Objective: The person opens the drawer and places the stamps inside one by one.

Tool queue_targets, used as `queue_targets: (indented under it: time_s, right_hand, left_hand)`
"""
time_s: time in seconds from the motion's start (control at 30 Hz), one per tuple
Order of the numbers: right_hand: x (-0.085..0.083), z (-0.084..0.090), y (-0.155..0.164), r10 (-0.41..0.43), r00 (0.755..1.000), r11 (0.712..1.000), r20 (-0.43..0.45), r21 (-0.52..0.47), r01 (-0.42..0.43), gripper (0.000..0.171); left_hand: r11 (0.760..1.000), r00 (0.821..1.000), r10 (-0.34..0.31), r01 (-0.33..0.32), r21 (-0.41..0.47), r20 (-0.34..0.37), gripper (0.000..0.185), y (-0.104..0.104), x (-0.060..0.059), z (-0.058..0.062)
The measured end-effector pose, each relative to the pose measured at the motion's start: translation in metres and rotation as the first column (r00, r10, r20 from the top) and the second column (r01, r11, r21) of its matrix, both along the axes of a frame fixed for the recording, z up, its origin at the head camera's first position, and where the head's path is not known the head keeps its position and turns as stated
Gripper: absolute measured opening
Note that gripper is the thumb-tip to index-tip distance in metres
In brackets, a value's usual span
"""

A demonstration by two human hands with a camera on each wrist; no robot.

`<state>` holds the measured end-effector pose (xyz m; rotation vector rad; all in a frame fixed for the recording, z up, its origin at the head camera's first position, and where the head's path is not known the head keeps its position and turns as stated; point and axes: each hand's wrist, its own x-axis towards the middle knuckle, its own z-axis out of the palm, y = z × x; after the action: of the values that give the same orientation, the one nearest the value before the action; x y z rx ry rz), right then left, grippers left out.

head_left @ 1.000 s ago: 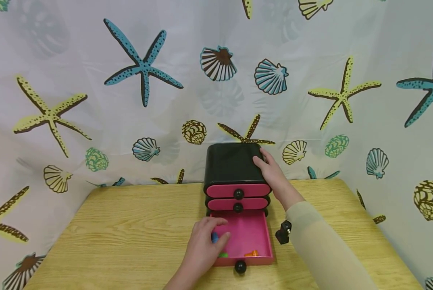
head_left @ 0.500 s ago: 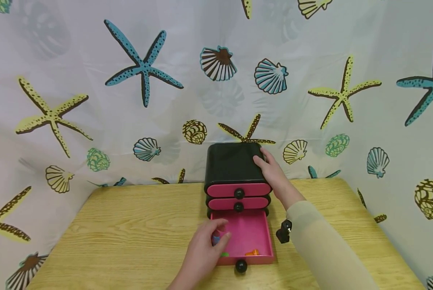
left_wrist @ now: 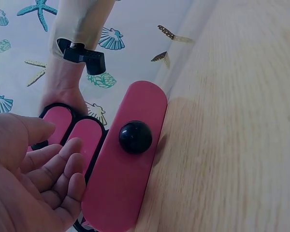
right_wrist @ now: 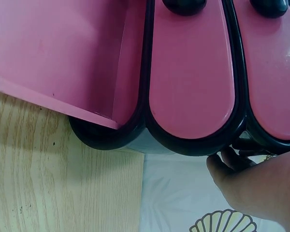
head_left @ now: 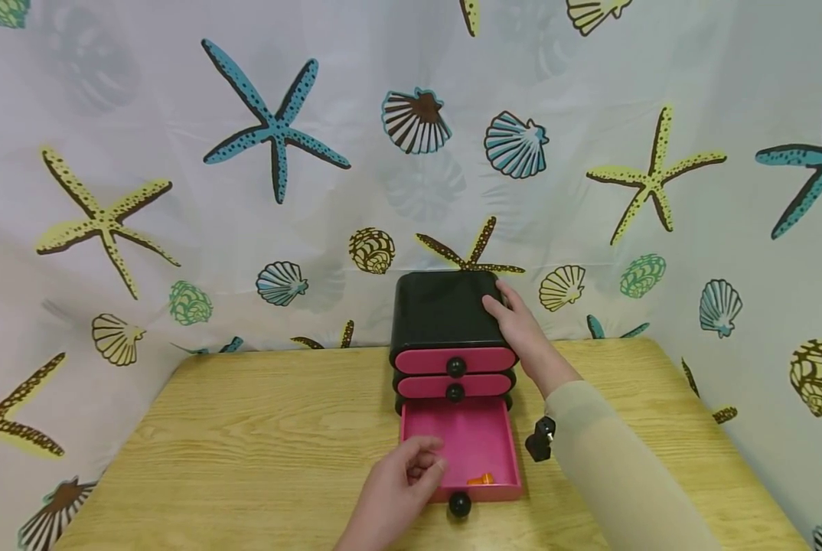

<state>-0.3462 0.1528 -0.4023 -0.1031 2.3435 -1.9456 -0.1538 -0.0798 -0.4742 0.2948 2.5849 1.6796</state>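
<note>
A black mini drawer cabinet (head_left: 445, 310) with pink fronts stands on the wooden table. Its bottom drawer (head_left: 476, 440) is pulled out. Over the drawer's left front part is my left hand (head_left: 400, 482), fingers loosely curled and thumb apart from them; the left wrist view shows nothing between them. Near the drawer's front wall lies a small orange bolt-shaped piece (head_left: 481, 479). At the cabinet's upper right side my right hand (head_left: 524, 329) holds on, thumb over the top, fingers (right_wrist: 227, 162) tucked at the groove below the top unit.
Two upper drawers are closed, each with a round black knob (head_left: 456, 367). Another knob (head_left: 459, 504) sticks out from the open drawer's front. A small black device (head_left: 540, 439) hangs at the right sleeve. A patterned curtain (head_left: 342, 199) stands behind the table.
My left hand has shifted slightly right and its fingers have drawn closer together. Blue and green pieces that showed by it earlier are now out of sight. My right hand stays on the cabinet.
</note>
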Motion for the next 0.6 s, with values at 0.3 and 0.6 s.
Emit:
queue_targets:
  time_s: [0.3,0.6]
  right_hand:
    - [0.000,0.001,0.000,-0.001,1.000,1.000,-0.002,0.016,0.001,0.073]
    - [0.001,0.002,-0.001,-0.004,1.000,1.000,0.004,0.013,0.004,0.072]
  left_hand:
    - [0.999,0.998,-0.020,0.018,0.041,0.053,0.024,0.004,0.013,-0.002]
    - [0.992,0.987,-0.070,0.053,0.113,0.147,0.020,0.005,0.024,-0.014]
